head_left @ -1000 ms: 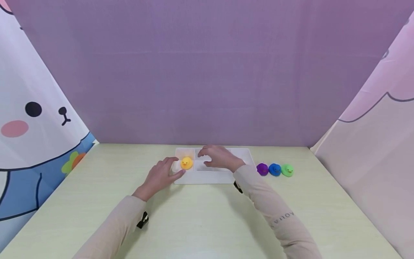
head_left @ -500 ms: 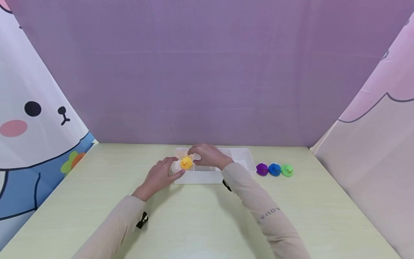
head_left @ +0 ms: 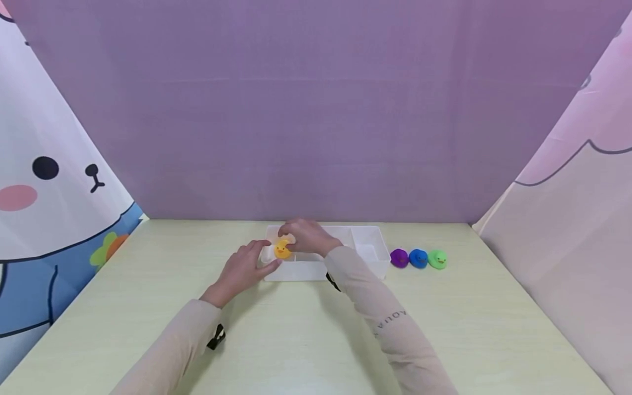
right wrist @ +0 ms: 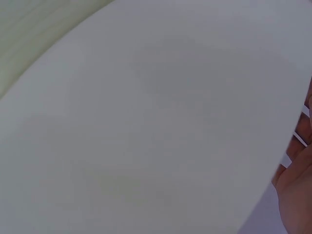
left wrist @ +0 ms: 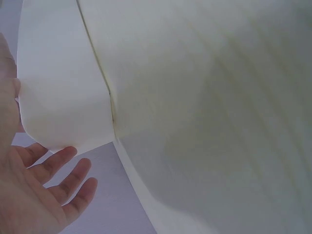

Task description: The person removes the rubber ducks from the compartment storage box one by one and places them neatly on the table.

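Note:
A yellow rubber duck (head_left: 281, 250) sits in the leftmost compartment of a white divided box (head_left: 326, 270). My left hand (head_left: 242, 273) holds the box's left end, thumb at the front corner and index fingertip by the left rim. In the left wrist view, the fingers of the left hand (left wrist: 36, 190) lie around the corner of the white box (left wrist: 61, 83). My right hand (head_left: 307, 236) reaches in over the box with curved, parted fingers. Its thumb overlaps the duck's right side and its index finger is just behind the duck. The box wall (right wrist: 170, 107) hides most of these fingers in the right wrist view.
To the right of the box, a purple duck (head_left: 399, 258), a blue duck (head_left: 418, 259) and a green duck (head_left: 438, 259) stand in a row on the pale wooden table (head_left: 296, 334). A purple cloth (head_left: 316, 109) rises behind the table, with printed cloths at both sides.
My right hand has moved left across the box, from the second compartment to the yellow duck. My left hand, the box and the ducks have stayed in place.

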